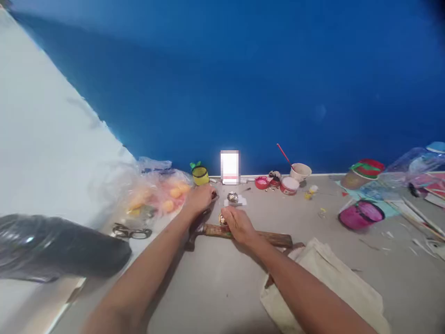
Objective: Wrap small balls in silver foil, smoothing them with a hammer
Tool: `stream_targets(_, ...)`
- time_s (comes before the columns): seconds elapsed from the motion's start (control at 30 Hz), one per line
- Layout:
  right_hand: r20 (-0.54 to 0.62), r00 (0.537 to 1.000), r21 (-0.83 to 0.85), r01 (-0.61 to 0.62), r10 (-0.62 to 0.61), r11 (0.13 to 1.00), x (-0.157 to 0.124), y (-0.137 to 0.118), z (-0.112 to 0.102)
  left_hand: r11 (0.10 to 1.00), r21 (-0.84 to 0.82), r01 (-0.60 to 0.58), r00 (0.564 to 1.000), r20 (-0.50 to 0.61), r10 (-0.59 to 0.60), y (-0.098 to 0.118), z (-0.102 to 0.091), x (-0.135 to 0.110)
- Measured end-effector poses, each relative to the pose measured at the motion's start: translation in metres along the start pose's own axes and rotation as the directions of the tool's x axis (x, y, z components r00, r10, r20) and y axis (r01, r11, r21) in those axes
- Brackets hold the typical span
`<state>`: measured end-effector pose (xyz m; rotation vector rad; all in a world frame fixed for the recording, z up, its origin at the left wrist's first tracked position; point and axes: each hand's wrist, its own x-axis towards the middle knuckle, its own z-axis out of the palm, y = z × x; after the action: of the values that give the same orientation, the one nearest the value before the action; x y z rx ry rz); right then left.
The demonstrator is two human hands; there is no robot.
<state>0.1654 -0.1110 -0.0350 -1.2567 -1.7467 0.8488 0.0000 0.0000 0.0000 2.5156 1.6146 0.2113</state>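
Observation:
My left hand (200,198) reaches forward over the grey floor, its fingers curled round a small dark item by the wall that I cannot make out. My right hand (238,223) rests on the wooden handle of a hammer (278,239) lying flat, and its fingers pinch a small shiny bead-like object at the handle. The hammer's dark head (195,230) sits under my left wrist. A small silver round piece (232,197) lies on white paper just beyond both hands.
Clear plastic bags with orange pieces (156,195) lie left, with scissors (131,231) and a black bag (52,248). A yellow cup (200,175), red lids (261,182), a white cup with stick (300,171), a pink tub (360,214) and beige cloth (330,278) surround.

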Motion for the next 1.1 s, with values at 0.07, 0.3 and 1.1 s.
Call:
stream_targets(0.07, 0.009, 1.0, -0.009, -0.01, 0.01, 1.0, 0.0, 0.001, 0.0, 1.0, -0.005, -0.005, 1.0, -0.007, 0.005, -0.001, 0.001, 0.0)
stream_targets(0.3, 0.032, 0.999, -0.028, -0.023, 0.024, 0.999, 0.0, -0.001, -0.003, 0.995, -0.094, -0.033, 0.993, -0.114, 0.022, -0.006, 0.004, -0.004)
stream_targets(1.1, 0.243, 0.934, 0.844, -0.336, 0.262, 0.418, -0.006, -0.029, 0.0, 0.276, -0.96, -0.042, 0.825, -0.19, -0.532, 0.062, -0.02, -0.13)
